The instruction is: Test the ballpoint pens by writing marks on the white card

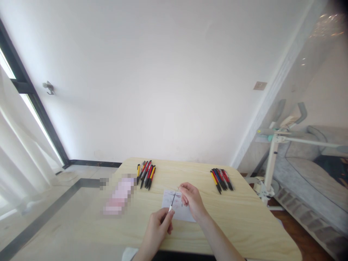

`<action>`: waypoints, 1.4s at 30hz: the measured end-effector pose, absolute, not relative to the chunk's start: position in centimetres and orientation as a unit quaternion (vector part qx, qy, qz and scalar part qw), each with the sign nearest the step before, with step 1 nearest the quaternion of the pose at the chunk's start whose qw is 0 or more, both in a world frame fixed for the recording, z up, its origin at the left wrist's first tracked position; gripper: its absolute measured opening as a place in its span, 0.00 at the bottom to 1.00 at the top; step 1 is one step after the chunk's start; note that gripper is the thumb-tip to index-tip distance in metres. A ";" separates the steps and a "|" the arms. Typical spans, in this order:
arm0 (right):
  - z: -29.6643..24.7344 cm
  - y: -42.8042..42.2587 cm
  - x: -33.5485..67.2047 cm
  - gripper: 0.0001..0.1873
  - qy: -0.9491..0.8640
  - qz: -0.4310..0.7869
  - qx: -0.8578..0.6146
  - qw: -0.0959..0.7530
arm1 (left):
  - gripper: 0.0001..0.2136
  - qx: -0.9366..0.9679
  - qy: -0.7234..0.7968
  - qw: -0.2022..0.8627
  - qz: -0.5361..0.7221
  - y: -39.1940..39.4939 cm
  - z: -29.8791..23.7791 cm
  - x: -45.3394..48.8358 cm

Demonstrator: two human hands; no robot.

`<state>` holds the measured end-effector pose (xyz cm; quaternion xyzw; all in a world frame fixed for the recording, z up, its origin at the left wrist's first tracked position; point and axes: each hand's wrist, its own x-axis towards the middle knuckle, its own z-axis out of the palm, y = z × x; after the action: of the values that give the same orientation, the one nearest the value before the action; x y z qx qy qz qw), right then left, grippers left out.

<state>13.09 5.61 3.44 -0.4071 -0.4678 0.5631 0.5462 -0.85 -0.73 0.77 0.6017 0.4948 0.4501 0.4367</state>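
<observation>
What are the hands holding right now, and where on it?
A thin pen refill: the left hand pinches its white lower end, the right hand its upper tip, above the paper.

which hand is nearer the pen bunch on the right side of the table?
Right. The right hand sits over the paper sheet, left of the right-side pen bunch and closer to it. The left hand is farther back toward the table's near edge, pinching a thin pen refill.

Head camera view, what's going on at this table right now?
A person sits at a wooden table, holding a thin pen refill between the left hand and right hand, above a scribbled sheet of paper. Two bunches of pens lie beyond: the left bunch and the right bunch.
</observation>
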 end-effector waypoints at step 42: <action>3.9 5.7 12.9 0.09 -0.498 0.560 -0.407 0.522 | 0.16 0.603 0.501 0.431 0.447 -0.8 1.2 -0.7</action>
<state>12.89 5.66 3.93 -0.4075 -0.4976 0.5605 0.5218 -0.68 -0.76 1.20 0.6029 0.5013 0.4467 0.4309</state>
